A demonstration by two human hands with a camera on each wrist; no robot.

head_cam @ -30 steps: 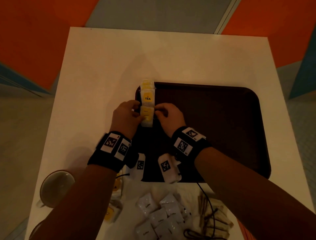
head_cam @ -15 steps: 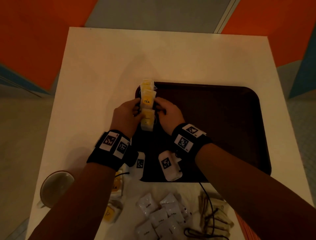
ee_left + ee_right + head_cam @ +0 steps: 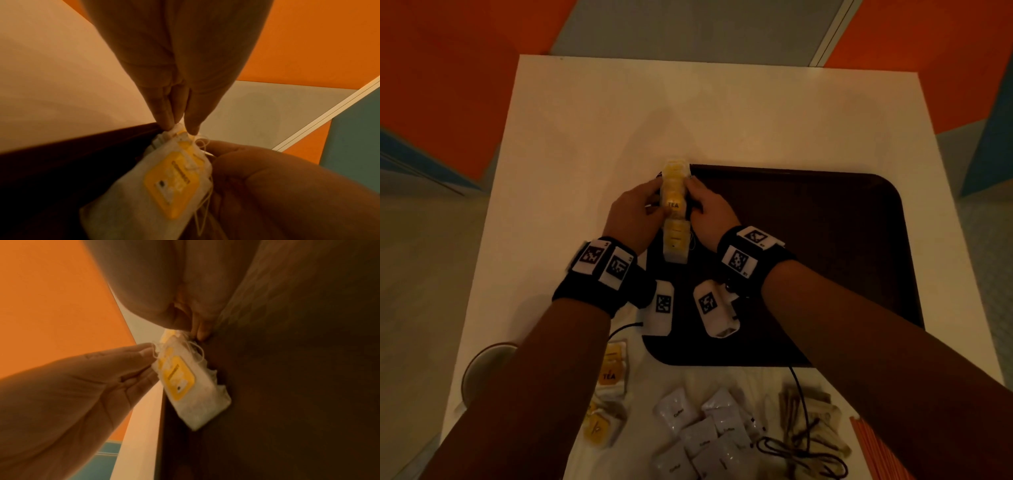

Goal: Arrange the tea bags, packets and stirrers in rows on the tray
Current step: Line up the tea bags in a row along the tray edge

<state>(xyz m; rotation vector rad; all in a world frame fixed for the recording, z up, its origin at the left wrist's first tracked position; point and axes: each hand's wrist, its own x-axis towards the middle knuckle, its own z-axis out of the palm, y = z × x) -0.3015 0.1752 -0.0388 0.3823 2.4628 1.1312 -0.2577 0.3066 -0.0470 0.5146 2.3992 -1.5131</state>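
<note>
Here my left hand [image 3: 631, 219] and right hand [image 3: 710, 216] pinch the tea bags [image 3: 674, 209] between curled fingers at the tray's [image 3: 825, 240] far-left corner; squeezing unevenly could fan the overlapping row or snag strings.

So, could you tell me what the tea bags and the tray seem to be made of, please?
Tea bags: thin, matte white filter paper, slightly see-through, with yellow paper tags and strings. Tray: dark brown, smooth, rounded corners; probably moulded plastic.
</note>
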